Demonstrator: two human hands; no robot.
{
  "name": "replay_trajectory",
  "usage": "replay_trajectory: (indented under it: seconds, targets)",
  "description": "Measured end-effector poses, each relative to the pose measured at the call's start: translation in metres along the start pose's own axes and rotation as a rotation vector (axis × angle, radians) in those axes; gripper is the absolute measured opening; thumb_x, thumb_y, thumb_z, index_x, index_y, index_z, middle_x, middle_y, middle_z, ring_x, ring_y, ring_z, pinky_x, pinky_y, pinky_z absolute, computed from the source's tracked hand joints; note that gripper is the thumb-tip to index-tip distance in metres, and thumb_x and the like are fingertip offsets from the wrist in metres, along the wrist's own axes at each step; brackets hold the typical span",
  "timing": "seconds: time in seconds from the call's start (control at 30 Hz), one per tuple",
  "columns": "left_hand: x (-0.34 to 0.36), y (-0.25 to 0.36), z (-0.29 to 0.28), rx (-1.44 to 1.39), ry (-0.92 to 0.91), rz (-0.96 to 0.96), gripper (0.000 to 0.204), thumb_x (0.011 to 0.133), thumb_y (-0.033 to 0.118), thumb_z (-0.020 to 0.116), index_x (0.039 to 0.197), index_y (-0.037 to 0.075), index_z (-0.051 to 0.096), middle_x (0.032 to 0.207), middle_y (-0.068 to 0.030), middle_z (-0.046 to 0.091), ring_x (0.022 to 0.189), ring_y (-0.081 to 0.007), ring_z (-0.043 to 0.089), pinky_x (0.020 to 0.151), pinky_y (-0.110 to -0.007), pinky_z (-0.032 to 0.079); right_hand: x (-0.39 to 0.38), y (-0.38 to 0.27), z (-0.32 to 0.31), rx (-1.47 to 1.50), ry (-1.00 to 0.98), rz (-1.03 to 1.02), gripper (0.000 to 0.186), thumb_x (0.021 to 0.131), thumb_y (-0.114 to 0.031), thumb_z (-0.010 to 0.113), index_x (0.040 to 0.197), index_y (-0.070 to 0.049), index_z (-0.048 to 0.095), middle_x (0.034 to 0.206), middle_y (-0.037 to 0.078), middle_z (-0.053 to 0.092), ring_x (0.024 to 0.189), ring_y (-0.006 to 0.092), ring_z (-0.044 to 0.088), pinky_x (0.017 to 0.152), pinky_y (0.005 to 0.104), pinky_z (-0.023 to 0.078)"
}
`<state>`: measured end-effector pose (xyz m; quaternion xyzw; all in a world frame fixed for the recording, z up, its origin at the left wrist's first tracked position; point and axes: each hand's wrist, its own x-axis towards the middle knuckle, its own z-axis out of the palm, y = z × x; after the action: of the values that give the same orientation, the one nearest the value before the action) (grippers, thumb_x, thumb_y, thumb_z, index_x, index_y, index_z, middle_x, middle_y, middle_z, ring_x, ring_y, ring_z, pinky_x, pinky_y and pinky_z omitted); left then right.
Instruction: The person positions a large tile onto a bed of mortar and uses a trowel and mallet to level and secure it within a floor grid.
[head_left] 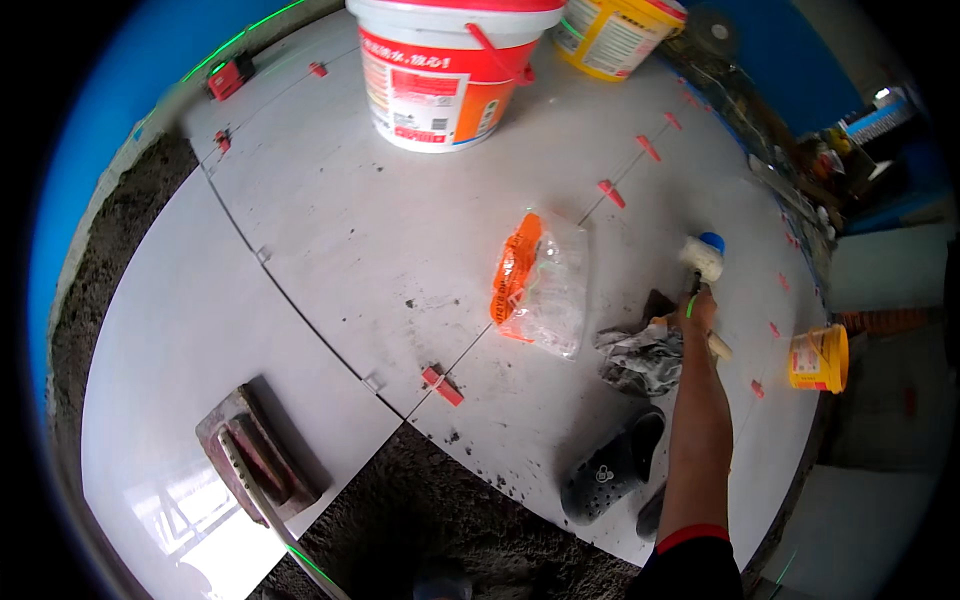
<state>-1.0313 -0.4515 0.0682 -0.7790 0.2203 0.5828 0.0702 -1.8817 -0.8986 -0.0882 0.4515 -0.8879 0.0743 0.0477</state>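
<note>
Beside a crumpled bundle (642, 362), the right hand (697, 308) partly hides an apparent mallet (704, 259).

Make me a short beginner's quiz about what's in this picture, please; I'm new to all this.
1. Fill in: the white-and-blue mallet is gripped by the person's ____ hand.
2. True or false: the black clog is farther from the person than the large red-and-white bucket.
3. What colour are the small clips along the tile joints? a) green b) pinkish red c) black

Key: 1. right; 2. false, the bucket is farther; 3. b.
</note>
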Motion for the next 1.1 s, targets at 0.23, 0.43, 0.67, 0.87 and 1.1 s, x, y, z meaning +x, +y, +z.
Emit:
replay_trajectory:
  seconds: [0.23,0.43,0.67,0.87,1.1]
  targets:
    - [-0.092,0.033,0.009,-0.089,0.081,-0.111,0.055,0.084,0.034,0.071,0.129,0.006,0.057,0.116,-0.0141,0.06,0.113,-0.0238,0.056,0.097,-0.034,0.045,0.069,0.103,0.122,-0.894,-0.248,-0.379,0.054,0.076,-0.052,0.071,0.102,-0.006,0.07,0.111,0.014,0.065,0.11,0.0316,0.059,0.097,0.0443,0.045]
    - [-0.135,0.004,0.032,-0.245,0.138,-0.127,0.053,0.084,0.033,0.07,0.127,0.006,0.058,0.114,-0.0133,0.061,0.113,-0.0235,0.056,0.096,-0.034,0.045,0.099,0.112,0.121,-0.531,-0.212,-0.086,0.035,0.094,-0.038,0.056,0.074,-0.01,0.063,0.063,0.003,0.057,0.06,0.0174,0.057,0.057,0.0326,0.047]
    - [-0.136,-0.005,0.063,-0.387,0.158,-0.145,0.05,0.084,0.031,0.07,0.126,0.005,0.059,0.113,-0.0124,0.061,0.112,-0.0233,0.056,0.096,-0.034,0.044,-0.012,-0.004,0.024,0.249,-0.138,-0.214,0.032,0.093,-0.036,0.056,0.079,-0.008,0.063,0.066,0.005,0.057,0.063,0.0184,0.057,0.059,0.033,0.048]
    - [-0.128,-0.007,0.065,-0.446,0.152,-0.09,0.048,0.084,0.03,0.07,0.124,0.004,0.061,0.112,-0.0117,0.061,0.111,-0.0231,0.056,0.096,-0.034,0.044,-0.177,-0.148,-0.07,0.534,-0.59,-0.429,0.03,0.093,-0.035,0.056,0.084,-0.006,0.062,0.069,0.006,0.058,0.065,0.0193,0.058,0.061,0.0333,0.048]
    - [-0.174,-0.014,0.057,-0.526,0.223,-0.072,0.046,0.085,0.028,0.069,0.123,0.003,0.062,0.111,-0.0108,0.061,0.111,-0.0228,0.056,0.095,-0.034,0.044,-0.304,-0.225,-0.075,0.438,-1.069,-0.676,0.029,0.092,-0.033,0.057,0.089,-0.005,0.062,0.073,0.007,0.059,0.068,0.0203,0.058,0.063,0.0336,0.048]
